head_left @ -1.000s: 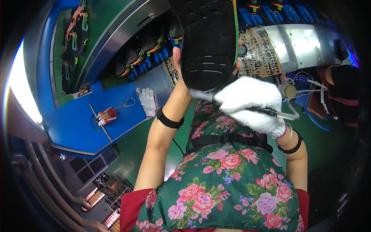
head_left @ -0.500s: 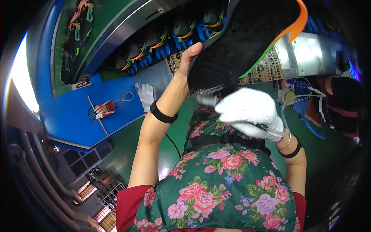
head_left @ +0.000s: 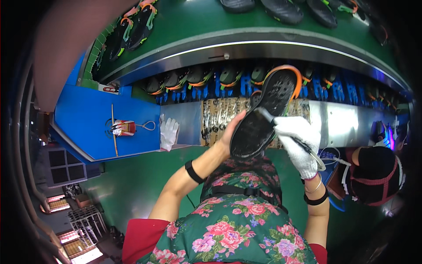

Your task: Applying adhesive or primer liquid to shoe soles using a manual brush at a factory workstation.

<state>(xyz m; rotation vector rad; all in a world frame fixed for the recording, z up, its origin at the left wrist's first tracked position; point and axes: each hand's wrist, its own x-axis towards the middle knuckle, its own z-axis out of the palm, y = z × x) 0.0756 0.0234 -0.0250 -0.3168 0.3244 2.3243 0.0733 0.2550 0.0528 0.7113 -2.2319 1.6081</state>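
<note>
Fingers of the bare left hand (head_left: 228, 137) clamp the edge of a black shoe sole (head_left: 251, 136), held up before the metal counter (head_left: 334, 132); those of the gloved right hand (head_left: 301, 140) grip a brush (head_left: 266, 115), which covers part of the sole's middle. A loose white glove (head_left: 169, 133) lies to the left; shoes (head_left: 230, 76) line up behind. The sole's long axis slants, broad end toward the person, orange-rimmed end pointing away and rightward.

A head-worn fisheye looks down toward the right hand (head_left: 300, 143).
</note>
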